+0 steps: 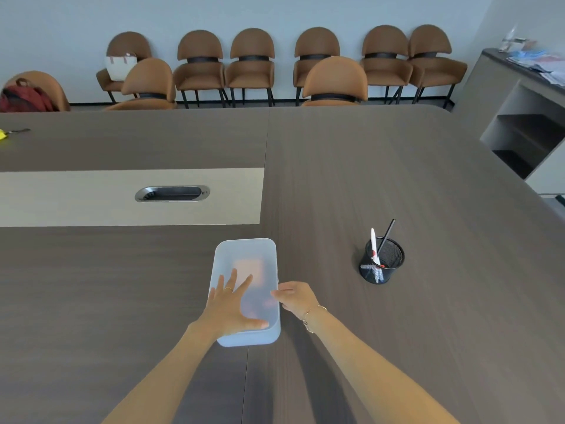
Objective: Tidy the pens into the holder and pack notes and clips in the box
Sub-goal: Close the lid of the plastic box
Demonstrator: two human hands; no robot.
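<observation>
A frosted plastic box [244, 255] with its lid on lies on the dark table in front of me. Orange notes and reddish shapes show faintly through the lid. My left hand [232, 307] rests flat on the lid, fingers spread. My right hand [295, 298] pinches the box's right edge with thumb and fingers. To the right stands a black mesh pen holder [382, 261] with a white pen [373, 243] and a black pen [387, 234] upright in it.
The table [397, 166] has a pale centre strip with a metal cable port [172, 193]. A yellow object [3, 134] lies at the far left edge. Brown chairs [253, 65] line the back wall. A shelf unit [526, 117] stands at the right.
</observation>
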